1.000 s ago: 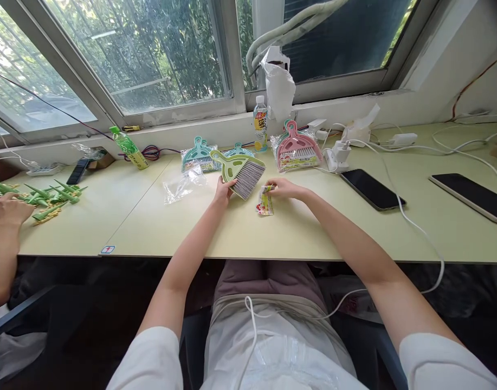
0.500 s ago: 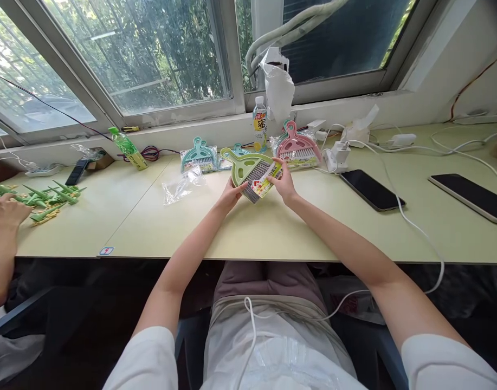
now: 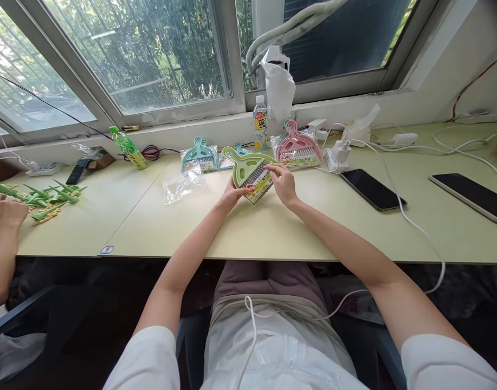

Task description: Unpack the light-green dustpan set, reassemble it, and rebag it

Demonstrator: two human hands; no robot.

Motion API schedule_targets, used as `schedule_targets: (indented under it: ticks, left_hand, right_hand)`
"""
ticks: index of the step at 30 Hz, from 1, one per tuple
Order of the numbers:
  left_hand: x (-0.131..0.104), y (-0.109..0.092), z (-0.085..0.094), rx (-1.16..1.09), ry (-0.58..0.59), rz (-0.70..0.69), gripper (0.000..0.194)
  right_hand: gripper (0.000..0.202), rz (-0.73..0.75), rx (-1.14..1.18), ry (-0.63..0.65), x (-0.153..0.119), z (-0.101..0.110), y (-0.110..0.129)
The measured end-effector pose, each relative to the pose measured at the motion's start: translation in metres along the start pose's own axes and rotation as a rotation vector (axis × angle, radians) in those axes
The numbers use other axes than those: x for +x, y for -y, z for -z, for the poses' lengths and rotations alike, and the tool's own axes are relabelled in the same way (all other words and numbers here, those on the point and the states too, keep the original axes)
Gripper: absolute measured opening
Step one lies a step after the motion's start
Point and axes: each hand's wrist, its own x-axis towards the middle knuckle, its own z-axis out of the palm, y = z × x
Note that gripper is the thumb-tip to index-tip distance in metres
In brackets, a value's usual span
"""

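Observation:
A green dustpan and brush set (image 3: 246, 164) with a yellow printed card (image 3: 259, 187) is tilted above the table in front of me. My left hand (image 3: 232, 196) grips its lower left edge, thumb over the front. At the card's upper right, my right hand (image 3: 284, 184) has its fingertips on the card and bristles, fingers bent. Behind stand a wrapped teal set (image 3: 199, 156), another blue one (image 3: 236, 157) partly hidden, and a wrapped pink set (image 3: 299, 147). Crumpled clear plastic (image 3: 185, 184) lies left of my left hand.
Two dark phones (image 3: 372, 189) (image 3: 471, 196) and white cables lie right. A clear bottle (image 3: 260, 124) and a green bottle (image 3: 128, 148) are near the window. At far left, another person's hand (image 3: 6, 210) touches green plant pieces (image 3: 49, 197).
My right hand has shifted from the set's right edge onto the front of the card, its fingers now bent over it. The set has turned slightly.

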Motion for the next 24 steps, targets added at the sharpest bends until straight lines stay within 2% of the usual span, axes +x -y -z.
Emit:
schedule_targets:
  ticks: [3,7,10,13,17,21,24]
  left_hand:
    - [0.002,0.002,0.002,0.018,0.022,0.013,0.082]
    - [0.002,0.003,0.004,0.044,0.03,0.029,0.083]
    - [0.002,0.004,0.004,0.064,0.041,0.046,0.083]
    - [0.002,0.003,0.004,0.068,0.048,0.047,0.083]
    - [0.001,0.001,0.003,0.075,0.056,0.042,0.081]
    - [0.0,0.001,0.001,0.05,0.047,0.035,0.079]
    - [0.001,0.001,0.0,0.003,0.004,-0.003,0.076]
  right_hand:
    - [0.031,-0.013,0.057,-0.069,0.009,0.007,-0.01]
    - [0.02,-0.073,-0.039,-0.045,0.015,0.016,-0.021]
    - [0.016,-0.104,-0.093,-0.078,0.017,0.017,-0.027]
    - [0.018,-0.009,-0.147,-0.084,0.017,0.016,-0.032]
    - [0.024,0.152,-0.254,-0.033,0.016,0.018,-0.031]
    - [0.043,0.287,-0.402,0.024,0.01,0.02,-0.021]
    - [0.052,0.358,-0.423,0.077,0.003,0.016,-0.012]
